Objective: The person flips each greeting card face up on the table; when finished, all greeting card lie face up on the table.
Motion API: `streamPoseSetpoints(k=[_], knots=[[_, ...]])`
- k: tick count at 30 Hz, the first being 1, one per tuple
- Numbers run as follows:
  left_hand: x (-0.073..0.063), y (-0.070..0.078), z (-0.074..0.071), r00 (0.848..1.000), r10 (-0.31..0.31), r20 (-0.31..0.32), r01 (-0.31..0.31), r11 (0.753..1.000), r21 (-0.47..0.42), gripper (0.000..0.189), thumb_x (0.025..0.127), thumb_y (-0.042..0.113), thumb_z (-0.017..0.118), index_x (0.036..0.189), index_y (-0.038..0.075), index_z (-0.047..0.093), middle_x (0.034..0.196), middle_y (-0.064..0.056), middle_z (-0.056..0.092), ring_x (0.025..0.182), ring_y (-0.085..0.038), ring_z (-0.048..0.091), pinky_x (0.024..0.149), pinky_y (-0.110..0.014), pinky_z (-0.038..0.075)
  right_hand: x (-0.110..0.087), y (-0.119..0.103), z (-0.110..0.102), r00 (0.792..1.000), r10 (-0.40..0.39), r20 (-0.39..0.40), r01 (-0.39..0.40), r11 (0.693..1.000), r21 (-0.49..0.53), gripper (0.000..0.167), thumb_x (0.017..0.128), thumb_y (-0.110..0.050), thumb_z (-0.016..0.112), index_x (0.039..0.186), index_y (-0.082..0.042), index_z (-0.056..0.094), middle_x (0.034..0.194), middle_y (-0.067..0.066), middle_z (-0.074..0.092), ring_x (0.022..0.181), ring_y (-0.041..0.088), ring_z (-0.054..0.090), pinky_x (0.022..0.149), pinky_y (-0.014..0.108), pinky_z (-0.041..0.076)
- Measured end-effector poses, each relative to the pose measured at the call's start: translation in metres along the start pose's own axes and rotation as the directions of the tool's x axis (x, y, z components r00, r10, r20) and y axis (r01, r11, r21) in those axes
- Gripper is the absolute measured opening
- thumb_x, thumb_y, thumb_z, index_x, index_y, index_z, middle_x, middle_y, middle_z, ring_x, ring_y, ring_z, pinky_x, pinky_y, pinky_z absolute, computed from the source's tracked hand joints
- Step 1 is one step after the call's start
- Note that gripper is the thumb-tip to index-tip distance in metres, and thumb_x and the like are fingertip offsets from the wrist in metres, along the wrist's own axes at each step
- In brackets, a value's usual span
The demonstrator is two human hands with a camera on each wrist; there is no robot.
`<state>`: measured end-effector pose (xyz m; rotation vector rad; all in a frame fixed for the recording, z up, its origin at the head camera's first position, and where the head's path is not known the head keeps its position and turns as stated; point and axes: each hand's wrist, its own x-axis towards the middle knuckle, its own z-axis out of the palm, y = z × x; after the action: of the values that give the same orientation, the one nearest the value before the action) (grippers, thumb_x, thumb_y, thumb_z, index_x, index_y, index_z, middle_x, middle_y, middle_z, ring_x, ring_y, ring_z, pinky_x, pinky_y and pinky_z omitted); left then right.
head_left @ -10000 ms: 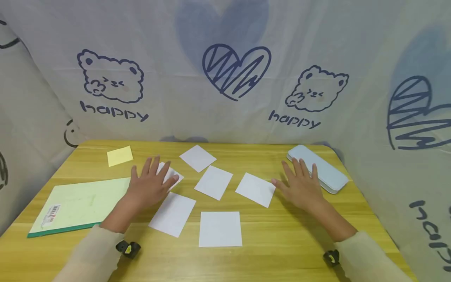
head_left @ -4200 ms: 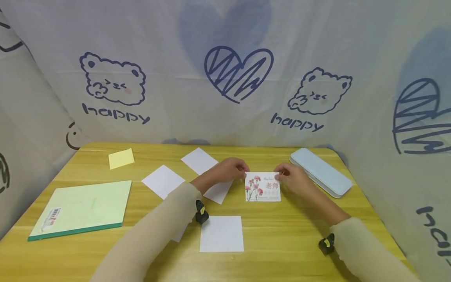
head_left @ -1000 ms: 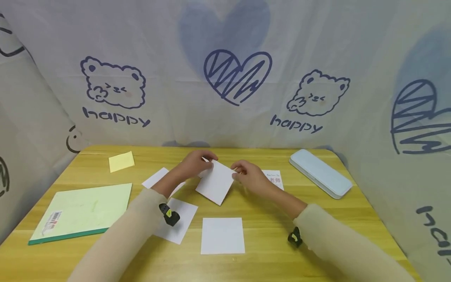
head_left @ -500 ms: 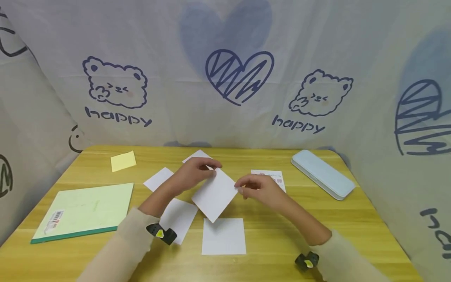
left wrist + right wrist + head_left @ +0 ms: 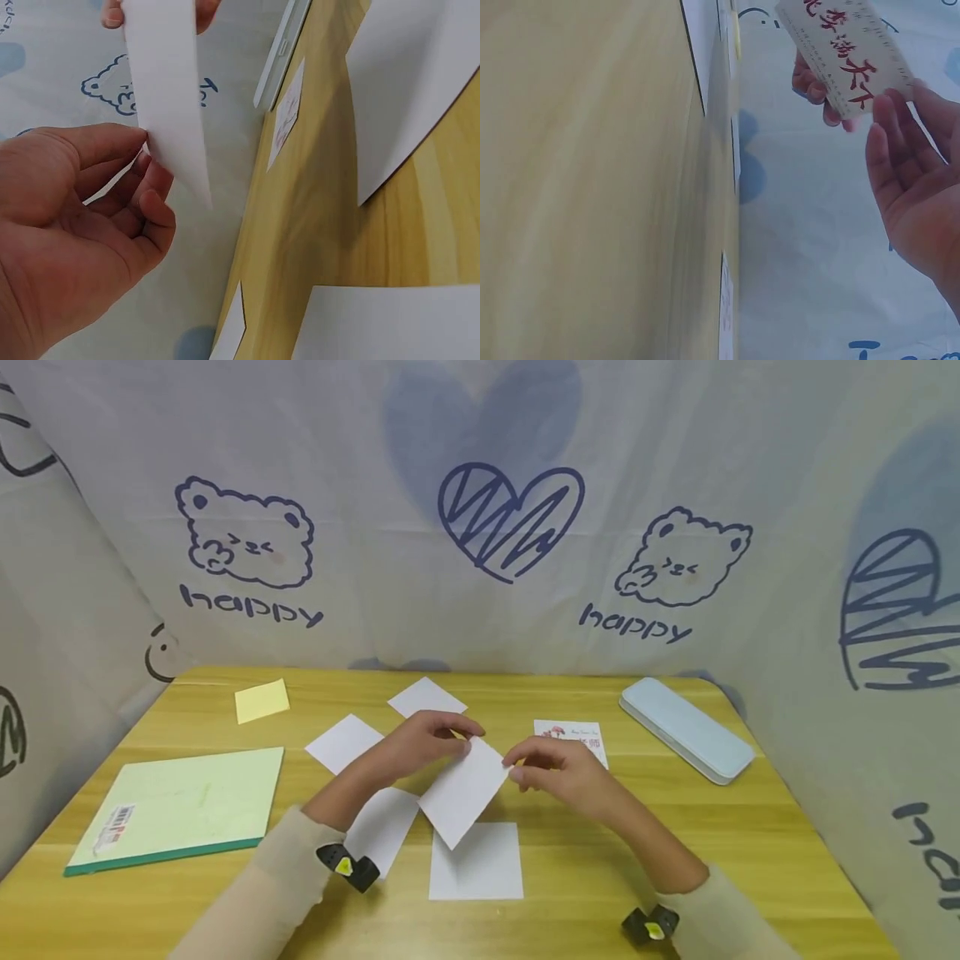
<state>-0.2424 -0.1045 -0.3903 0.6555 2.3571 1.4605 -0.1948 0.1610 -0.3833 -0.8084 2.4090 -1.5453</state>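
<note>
A white card (image 5: pixel 461 795) is held up, tilted, over the middle of the table. My left hand (image 5: pixel 416 747) pinches its top corner, while my right hand (image 5: pixel 568 774) pinches the right corner. Its blank face shows in the head view; in the right wrist view its other face (image 5: pixel 845 56) carries large red characters and smaller print. To the right, partly behind my right hand, lies a card with pink flowers and red characters (image 5: pixel 588 739). Blank white cards lie around: one at the back (image 5: pixel 426 695), one at left (image 5: pixel 343 742), one by my left wrist (image 5: pixel 382 831), one in front (image 5: pixel 480 872).
A pale green notebook (image 5: pixel 187 802) with a barcode label lies on the left of the wooden table (image 5: pixel 585 893). Behind it is a yellow paper slip (image 5: pixel 262 702). A light blue case (image 5: pixel 686 731) lies at the back right. Printed cloth (image 5: pixel 375 543) hangs behind.
Earlier, both hands were spread over the cards, then set the flower card face up at right. Since then they have lifted the middle card, brought it nearer the front and tilted it.
</note>
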Motion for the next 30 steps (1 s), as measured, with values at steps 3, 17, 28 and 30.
streamPoseSetpoints(k=[3, 17, 28, 30], knots=[[0.0, -0.001, 0.002, 0.998, -0.007, 0.055, 0.008, 1.0, -0.011, 0.029, 0.098, 0.021, 0.065, 0.127, 0.02, 0.069, 0.131, -0.001, 0.066, 0.111, -0.018, 0.063, 0.093, -0.035, 0.052, 0.0, 0.0, 0.0, 0.998, -0.049, -0.042, 0.051, 0.997, 0.051, 0.012, 0.098, -0.015, 0.067, 0.109, -0.011, 0.069, 0.093, 0.01, 0.068, 0.082, 0.032, 0.067, 0.072, 0.037, 0.058], [-0.004, 0.007, -0.011, 0.995, 0.082, -0.056, -0.091, 0.98, -0.179, 0.028, 0.105, 0.022, 0.054, 0.127, 0.009, 0.066, 0.123, -0.015, 0.066, 0.105, -0.026, 0.066, 0.094, -0.046, 0.053, 0.001, 0.005, -0.028, 0.947, 0.111, -0.302, -0.098, 0.994, 0.057, 0.024, 0.099, -0.03, 0.065, 0.109, -0.008, 0.066, 0.093, 0.013, 0.064, 0.08, 0.021, 0.06, 0.073, 0.029, 0.056], [-0.003, 0.007, -0.001, 0.995, 0.063, -0.083, -0.078, 0.98, -0.183, 0.021, 0.098, 0.017, 0.067, 0.117, 0.009, 0.069, 0.102, -0.01, 0.071, 0.104, -0.043, 0.065, 0.095, -0.054, 0.051, 0.002, 0.009, -0.033, 0.934, 0.176, -0.312, -0.161, 0.984, 0.074, 0.026, 0.1, -0.03, 0.064, 0.109, -0.006, 0.066, 0.089, 0.011, 0.063, 0.081, 0.024, 0.061, 0.074, 0.029, 0.056], [-0.003, 0.007, 0.002, 0.995, 0.062, -0.085, -0.076, 0.98, -0.184, 0.019, 0.097, 0.015, 0.067, 0.115, 0.008, 0.069, 0.099, -0.009, 0.071, 0.102, -0.042, 0.066, 0.096, -0.058, 0.049, 0.0, 0.01, -0.035, 0.936, 0.174, -0.305, -0.169, 0.985, 0.046, 0.027, 0.099, -0.034, 0.065, 0.11, -0.009, 0.067, 0.092, 0.011, 0.064, 0.084, 0.027, 0.061, 0.076, 0.031, 0.057]])
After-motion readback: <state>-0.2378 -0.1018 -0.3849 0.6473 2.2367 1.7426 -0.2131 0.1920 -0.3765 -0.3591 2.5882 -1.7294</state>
